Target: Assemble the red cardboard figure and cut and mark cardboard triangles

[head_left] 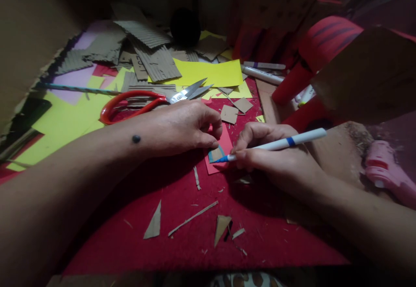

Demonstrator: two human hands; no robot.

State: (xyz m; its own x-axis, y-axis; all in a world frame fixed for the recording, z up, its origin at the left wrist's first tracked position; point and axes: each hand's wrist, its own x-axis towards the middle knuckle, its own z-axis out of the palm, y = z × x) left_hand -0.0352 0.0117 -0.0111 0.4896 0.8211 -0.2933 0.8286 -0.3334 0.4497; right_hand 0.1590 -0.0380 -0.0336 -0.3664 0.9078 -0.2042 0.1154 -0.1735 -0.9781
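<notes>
My right hand (pixel 273 153) grips a white marker pen (pixel 276 143) with a blue band, its blue tip touching the edge of a small cardboard piece (pixel 216 154). Blue ink runs along the border of that piece, which has one rounded side. Beneath it lies a pinkish-red paper rectangle (pixel 225 139). With thumb and curled fingers, my left hand (pixel 195 127) presses on the top of the cardboard piece. Behind my left wrist rest scissors (pixel 186 94) with red handles, their blades slightly parted. Two small cardboard squares (pixel 229 114) lie just beyond the paper.
Corrugated cardboard scraps (pixel 156 59) and yellow paper (pixel 211 72) pile up at the back. A pink glue gun (pixel 386 170) sits at the right, near red paper tubes (pixel 294 81). Thin cardboard offcuts (pixel 154 222) litter the red surface (pixel 123 252) in front. A striped pencil (pixel 81 88) lies at left.
</notes>
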